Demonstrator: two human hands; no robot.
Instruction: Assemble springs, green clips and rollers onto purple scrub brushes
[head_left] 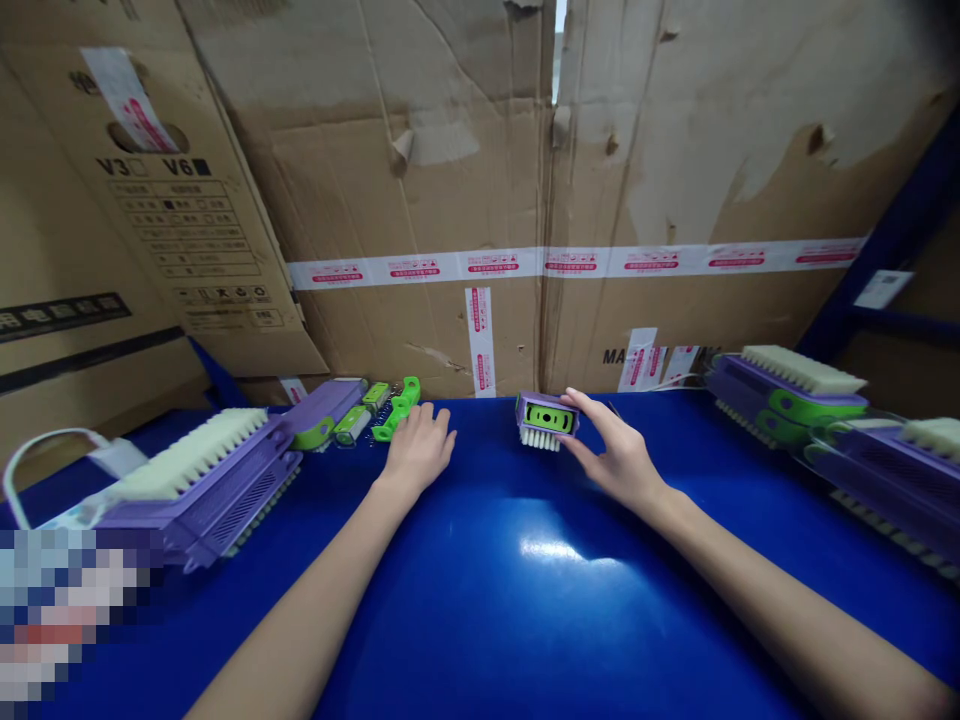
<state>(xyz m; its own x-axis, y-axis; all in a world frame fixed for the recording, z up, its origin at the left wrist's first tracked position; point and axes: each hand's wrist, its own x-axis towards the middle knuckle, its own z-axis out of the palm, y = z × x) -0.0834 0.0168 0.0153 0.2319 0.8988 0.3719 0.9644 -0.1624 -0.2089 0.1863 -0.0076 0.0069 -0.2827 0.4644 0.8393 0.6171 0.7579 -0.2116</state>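
Two brush stacks lie on the blue table (480,620), the left stack (214,485) at ten o'clock and the right stack (795,400) at two. At twelve, our right hand (619,455) pinches the small brush (547,418), bristles down, between thumb and fingers. At eleven, our left hand (418,448) has loosely spread fingers beside the green bracket (405,400); we cannot tell whether they touch.

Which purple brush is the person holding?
On the blue tabletop, in front of the cardboard wall, look at the right hand. Its fingers hold the small purple brush. Unlike the purple brushes at either side, its green slotted end faces you.
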